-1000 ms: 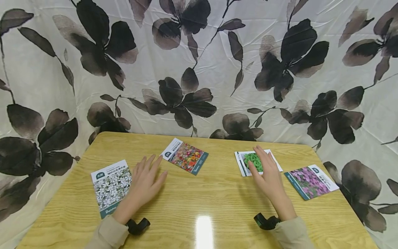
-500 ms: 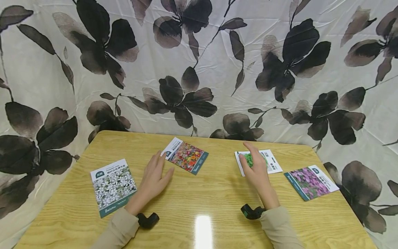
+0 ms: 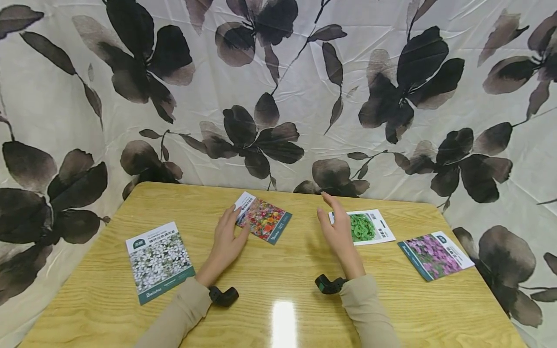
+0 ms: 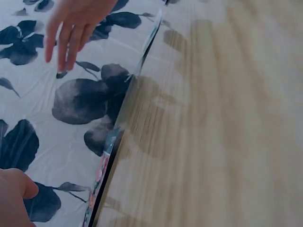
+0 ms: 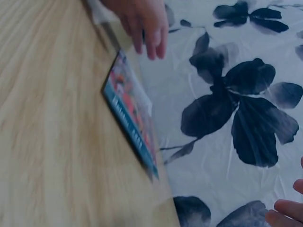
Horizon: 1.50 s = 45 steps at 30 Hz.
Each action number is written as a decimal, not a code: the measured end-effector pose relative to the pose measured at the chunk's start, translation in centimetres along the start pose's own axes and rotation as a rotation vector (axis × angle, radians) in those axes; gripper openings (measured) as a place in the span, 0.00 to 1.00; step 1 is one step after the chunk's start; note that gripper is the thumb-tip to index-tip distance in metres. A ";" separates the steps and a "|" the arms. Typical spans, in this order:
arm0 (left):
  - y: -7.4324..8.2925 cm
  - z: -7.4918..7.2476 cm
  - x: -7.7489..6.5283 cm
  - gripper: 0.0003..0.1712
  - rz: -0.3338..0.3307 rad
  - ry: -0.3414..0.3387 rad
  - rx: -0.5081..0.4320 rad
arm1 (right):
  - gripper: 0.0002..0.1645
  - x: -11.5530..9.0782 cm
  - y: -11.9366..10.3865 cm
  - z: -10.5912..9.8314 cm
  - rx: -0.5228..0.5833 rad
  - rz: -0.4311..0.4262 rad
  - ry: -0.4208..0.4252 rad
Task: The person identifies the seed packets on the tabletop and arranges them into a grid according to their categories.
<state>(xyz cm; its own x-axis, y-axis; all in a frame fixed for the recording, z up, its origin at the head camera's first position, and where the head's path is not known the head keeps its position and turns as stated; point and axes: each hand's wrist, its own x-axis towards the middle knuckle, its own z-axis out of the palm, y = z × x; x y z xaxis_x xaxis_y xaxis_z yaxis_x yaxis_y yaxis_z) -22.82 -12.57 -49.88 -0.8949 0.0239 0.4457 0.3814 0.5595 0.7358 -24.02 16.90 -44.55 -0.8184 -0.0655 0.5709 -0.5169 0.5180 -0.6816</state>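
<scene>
My left hand (image 3: 227,240) is over the left edge of a seed packet (image 3: 266,220) with red and orange flowers, hiding part of it. Whether it touches the packet I cannot tell. Its fingers are loosely extended and grip nothing. My right hand (image 3: 340,233) hovers, fingers relaxed, at the left side of a seed packet (image 3: 363,227) with green leaves, covering its left part. In the right wrist view, the red-flowered packet (image 5: 130,109) lies flat below the left hand (image 5: 144,21). Only fingertips of the right hand (image 5: 288,209) show there.
On the left of the wooden table (image 3: 278,285) lies a white-flowered seed packet (image 3: 159,263). A purple-flowered one (image 3: 435,254) lies at the right. Behind the table's back edge hangs a floral cloth (image 3: 322,96). Small black devices (image 3: 224,296) sit at both wrists.
Both hands have moved: the left one rightward onto the red-flowered packet, the right one leftward off most of the green-leaf packet. The packets have stayed in place.
</scene>
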 end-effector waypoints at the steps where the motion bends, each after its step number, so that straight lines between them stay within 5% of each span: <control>1: 0.0 0.2 0.2 0.34 0.002 0.015 -0.006 | 0.26 0.2 -0.2 0.3 0.017 0.013 0.003; 13: -1.1 2.4 3.2 0.30 0.043 0.154 -0.021 | 0.23 2.2 -1.8 5.4 0.128 0.001 0.047; 23: -1.3 2.1 3.6 0.27 -0.027 0.126 -0.064 | 0.22 1.4 -0.5 8.8 0.171 0.023 -0.018; 34: -1.0 2.0 2.6 0.27 0.065 0.121 0.240 | 0.22 0.3 0.5 10.6 0.102 -0.072 -0.099; 39: -0.9 2.0 2.5 0.29 0.059 0.060 0.335 | 0.23 -0.2 0.7 10.9 0.026 -0.070 -0.171; 45: -0.8 2.2 2.2 0.40 -0.042 -0.110 0.386 | 0.27 -0.8 0.7 10.9 -0.069 -0.011 -0.289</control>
<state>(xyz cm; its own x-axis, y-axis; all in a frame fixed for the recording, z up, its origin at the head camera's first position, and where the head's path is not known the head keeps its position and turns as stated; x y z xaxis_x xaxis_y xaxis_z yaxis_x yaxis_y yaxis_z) -25.61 -11.16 -50.60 -0.9351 0.0711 0.3470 0.2479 0.8312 0.4976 -26.50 8.01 -50.47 -0.8556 -0.3068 0.4170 -0.5159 0.5720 -0.6377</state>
